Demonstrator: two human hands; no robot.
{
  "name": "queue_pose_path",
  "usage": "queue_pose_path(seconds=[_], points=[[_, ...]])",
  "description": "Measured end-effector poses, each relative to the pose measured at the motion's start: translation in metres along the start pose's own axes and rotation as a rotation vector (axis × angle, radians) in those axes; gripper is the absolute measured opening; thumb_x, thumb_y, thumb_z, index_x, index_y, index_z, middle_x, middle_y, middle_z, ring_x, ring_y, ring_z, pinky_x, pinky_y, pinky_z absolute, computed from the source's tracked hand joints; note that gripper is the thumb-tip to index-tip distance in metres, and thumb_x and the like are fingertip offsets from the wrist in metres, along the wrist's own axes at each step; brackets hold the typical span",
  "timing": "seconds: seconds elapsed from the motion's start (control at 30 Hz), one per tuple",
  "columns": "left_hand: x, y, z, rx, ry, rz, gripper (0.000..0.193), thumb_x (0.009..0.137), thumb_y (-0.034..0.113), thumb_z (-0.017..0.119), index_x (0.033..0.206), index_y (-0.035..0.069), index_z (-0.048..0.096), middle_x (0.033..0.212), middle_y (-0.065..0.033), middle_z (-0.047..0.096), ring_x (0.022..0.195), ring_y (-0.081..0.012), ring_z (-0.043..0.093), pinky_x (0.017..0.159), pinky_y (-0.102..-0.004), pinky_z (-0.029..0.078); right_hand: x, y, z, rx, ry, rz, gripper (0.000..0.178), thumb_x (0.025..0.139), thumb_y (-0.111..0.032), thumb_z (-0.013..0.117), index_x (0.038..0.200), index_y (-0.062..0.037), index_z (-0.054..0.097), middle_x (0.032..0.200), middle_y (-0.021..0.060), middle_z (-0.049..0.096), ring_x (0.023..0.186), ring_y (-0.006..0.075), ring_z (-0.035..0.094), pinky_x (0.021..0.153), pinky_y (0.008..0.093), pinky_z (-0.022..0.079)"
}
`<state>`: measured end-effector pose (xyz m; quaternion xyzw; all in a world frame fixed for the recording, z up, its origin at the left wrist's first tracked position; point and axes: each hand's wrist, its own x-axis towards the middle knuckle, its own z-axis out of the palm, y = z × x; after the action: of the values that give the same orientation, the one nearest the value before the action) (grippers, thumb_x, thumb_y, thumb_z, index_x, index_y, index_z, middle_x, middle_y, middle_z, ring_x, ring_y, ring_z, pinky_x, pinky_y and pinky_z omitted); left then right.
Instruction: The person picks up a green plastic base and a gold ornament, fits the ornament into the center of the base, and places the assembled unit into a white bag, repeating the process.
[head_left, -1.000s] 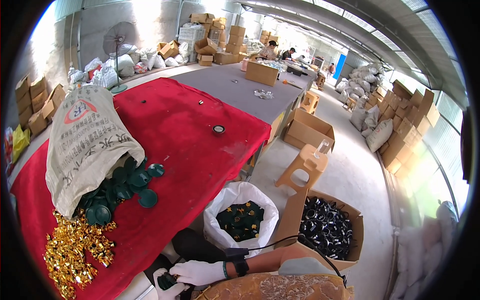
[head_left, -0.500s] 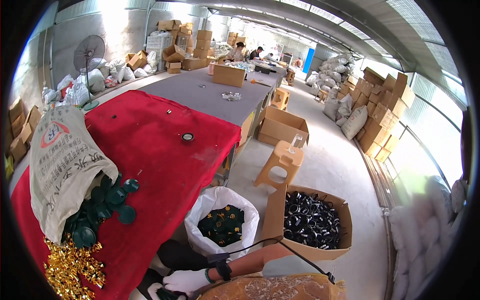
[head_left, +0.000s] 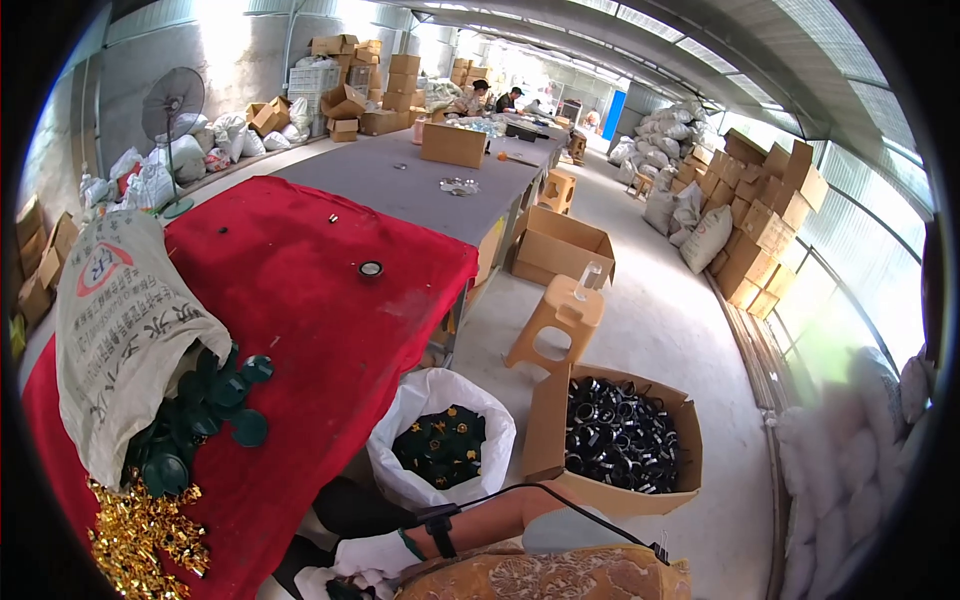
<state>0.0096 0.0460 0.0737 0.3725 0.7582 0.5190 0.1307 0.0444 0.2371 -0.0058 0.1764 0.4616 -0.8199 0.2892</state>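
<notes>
The left gloved hand [head_left: 316, 582] has its fingers clamped on a dark green disc [head_left: 346, 591]; the right gloved hand's [head_left: 370, 556] closure, just above, I cannot tell. Best keep the disc steady beneath those fingers.

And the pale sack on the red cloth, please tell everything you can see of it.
The sack is whitish, creased and looks woven, with dark print and a red emblem. It lies on the red cloth, open at its lower right end. Dark green discs spill from it; gold pieces lie at its lower edge.
</notes>
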Motion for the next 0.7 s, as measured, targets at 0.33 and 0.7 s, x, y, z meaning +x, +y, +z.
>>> queue_pose_path(seconds=[0.33, 0.7], points=[[-0.009, -0.024, -0.013, -1.226, 0.05, -0.847, 0.066, 0.087, -0.003, 0.076, 0.145, 0.01, 0.047, 0.127, -0.0097, 0.056, 0.114, -0.0213, 0.057, 0.095, -0.0345, 0.052, -0.024, -0.021, 0.014, -1.52, 0.158, -1.033, 0.031, 0.099, -0.036, 0.065, 0.117, -0.0114, 0.059, 0.095, 0.0119, 0.061, 0.073, 0.0337, 0.067, 0.061, 0.0467, 0.053], [-0.036, -0.066, -0.009, -1.597, -0.179, -0.872, 0.043, 0.101, 0.002, 0.065, 0.143, 0.006, 0.056, 0.128, -0.0125, 0.067, 0.112, -0.0293, 0.067, 0.096, -0.0414, 0.06, -0.034, -0.013, 0.023, -1.492, 0.104, -0.98, 0.033, 0.097, -0.035, 0.066, 0.117, -0.0095, 0.06, 0.087, 0.012, 0.062, 0.066, 0.0371, 0.065, 0.058, 0.0494, 0.052]])
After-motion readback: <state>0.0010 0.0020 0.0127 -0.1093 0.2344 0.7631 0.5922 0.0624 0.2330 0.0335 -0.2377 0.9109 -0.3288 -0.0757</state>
